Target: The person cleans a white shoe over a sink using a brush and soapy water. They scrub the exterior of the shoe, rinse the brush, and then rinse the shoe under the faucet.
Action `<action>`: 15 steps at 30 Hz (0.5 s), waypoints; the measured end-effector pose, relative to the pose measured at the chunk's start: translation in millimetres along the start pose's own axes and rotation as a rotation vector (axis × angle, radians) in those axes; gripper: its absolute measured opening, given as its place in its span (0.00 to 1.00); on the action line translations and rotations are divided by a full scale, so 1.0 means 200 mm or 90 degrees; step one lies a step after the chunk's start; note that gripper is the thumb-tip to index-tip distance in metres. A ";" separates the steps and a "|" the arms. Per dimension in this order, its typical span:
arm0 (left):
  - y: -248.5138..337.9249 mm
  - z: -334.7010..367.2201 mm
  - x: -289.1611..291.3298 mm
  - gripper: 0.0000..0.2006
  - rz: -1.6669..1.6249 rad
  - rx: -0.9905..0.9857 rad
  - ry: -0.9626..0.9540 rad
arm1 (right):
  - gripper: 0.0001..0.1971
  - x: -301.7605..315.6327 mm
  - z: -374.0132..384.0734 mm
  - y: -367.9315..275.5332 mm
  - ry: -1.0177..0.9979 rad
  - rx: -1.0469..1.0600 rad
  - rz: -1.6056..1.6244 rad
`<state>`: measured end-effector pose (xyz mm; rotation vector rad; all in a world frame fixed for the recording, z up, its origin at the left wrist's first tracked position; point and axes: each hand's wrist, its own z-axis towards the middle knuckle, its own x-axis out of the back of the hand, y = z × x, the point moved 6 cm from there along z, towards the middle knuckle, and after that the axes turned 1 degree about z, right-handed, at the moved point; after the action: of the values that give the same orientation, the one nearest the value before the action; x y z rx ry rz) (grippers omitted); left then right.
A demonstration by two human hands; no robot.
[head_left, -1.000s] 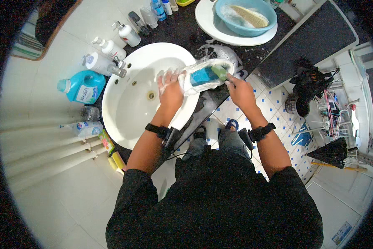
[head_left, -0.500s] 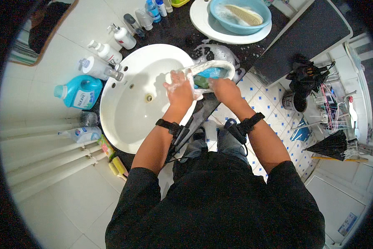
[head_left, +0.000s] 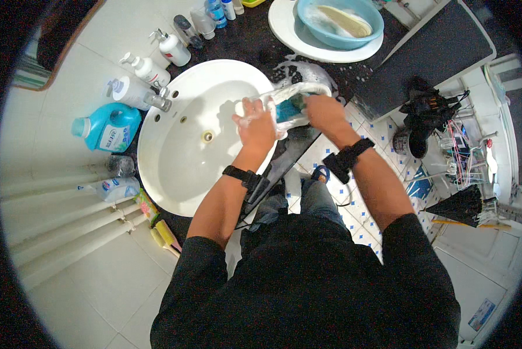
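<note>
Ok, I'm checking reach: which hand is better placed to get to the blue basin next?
Probably the right hand: it is nearer the blue basin, though apparently holding a green brush. The left hand is farther off, holding the white shoe.

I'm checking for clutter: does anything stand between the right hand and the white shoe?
Nothing visible blocks it: the right hand is at the white shoe, with only the green scrubber in its grip, partly hidden, between it and the blue insole.

Left grip point(head_left: 257, 123) spread, right grip point(head_left: 326, 113) curled
</note>
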<state>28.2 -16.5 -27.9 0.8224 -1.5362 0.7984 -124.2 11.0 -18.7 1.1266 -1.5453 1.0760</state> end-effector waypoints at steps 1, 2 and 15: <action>0.01 0.00 -0.01 0.49 0.015 0.025 -0.011 | 0.12 -0.03 0.01 -0.06 -0.022 0.005 0.012; 0.00 0.00 -0.03 0.48 0.030 0.050 -0.021 | 0.12 -0.05 0.01 -0.09 -0.022 0.008 0.012; 0.02 0.01 -0.01 0.38 -0.087 -0.013 0.096 | 0.12 -0.11 -0.06 0.07 -0.026 -0.001 0.091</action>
<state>23.9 -15.2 -30.2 0.8241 -1.3381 0.7257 -131.1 29.7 -39.6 1.0550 -1.6801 1.1520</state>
